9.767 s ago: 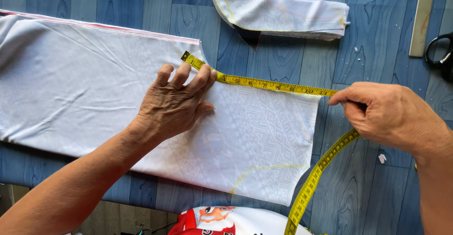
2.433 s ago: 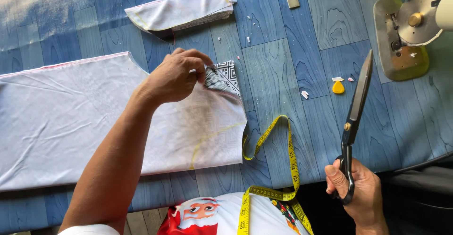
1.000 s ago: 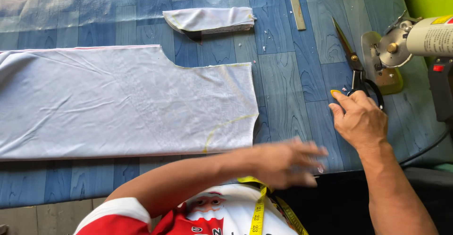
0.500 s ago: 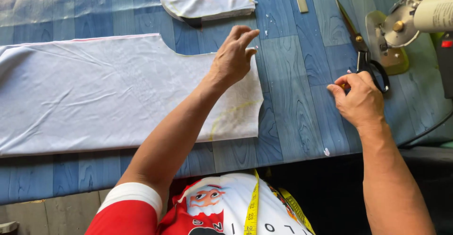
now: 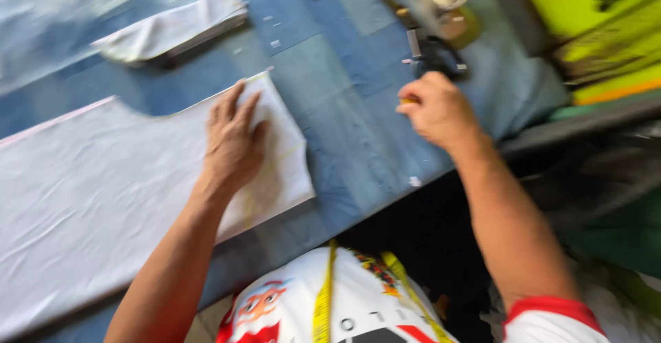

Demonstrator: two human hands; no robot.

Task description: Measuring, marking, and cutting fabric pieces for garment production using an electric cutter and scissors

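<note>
Left hand [image 5: 233,140] flat, fingers spread on white fabric [image 5: 103,198]; right hand [image 5: 435,109] pinching small yellow piece [image 5: 407,100] near scissors [image 5: 434,52].

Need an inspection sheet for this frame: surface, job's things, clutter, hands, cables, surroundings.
Surface: blue plank-patterned table, partly covered by cloth.
Job's things: white fabric panel lying flat, faint yellow curved mark near its right end; small yellow item at the right fingertips, too blurred to identify.
Clutter: folded white fabric piece at the far side; small white scraps on the table; dark scissors just beyond the right hand.
Hands: left hand pressed flat on the panel; right hand curled, pinching the yellow item.
Cables: nothing seen.
Surroundings: yellow tape measure draped over the person's shirt; bright yellow-green object at upper right, blurred.
</note>
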